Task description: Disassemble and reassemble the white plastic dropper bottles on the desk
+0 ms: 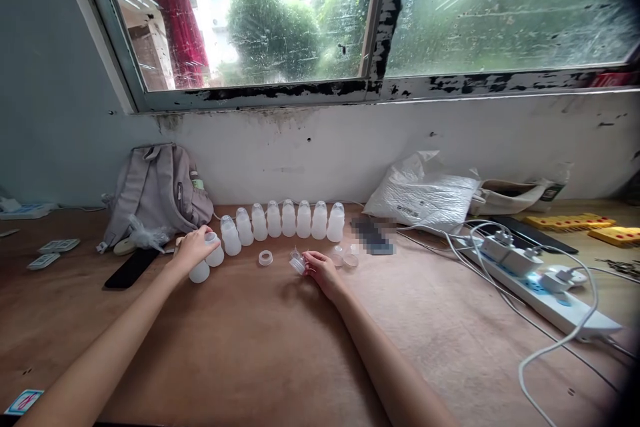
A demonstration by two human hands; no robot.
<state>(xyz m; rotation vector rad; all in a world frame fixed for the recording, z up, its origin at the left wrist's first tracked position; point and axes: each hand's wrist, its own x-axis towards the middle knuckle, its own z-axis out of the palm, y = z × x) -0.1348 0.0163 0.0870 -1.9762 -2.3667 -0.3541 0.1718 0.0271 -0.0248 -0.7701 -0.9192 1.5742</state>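
My left hand (191, 248) is closed on a milky white baby bottle (215, 253) at its neck. Close below that hand stands another white bottle (199, 272). Toward the middle of the table, my right hand (323, 272) pinches a small clear plastic bottle cap (298, 263); its exact shape is hard to make out. Between the hands lies a white ring (265, 257). Just right of my right hand are two clear caps (351, 258). Behind, several capped white bottles (289, 219) stand upright in a curved row.
A grey backpack (155, 193) leans against the wall, with a black phone (131, 269) before it. At right are a silver plastic mailer (423, 193) and a white power strip (545, 293) with loose cables. A blurred dark object (374, 237) lies near the row's right end.
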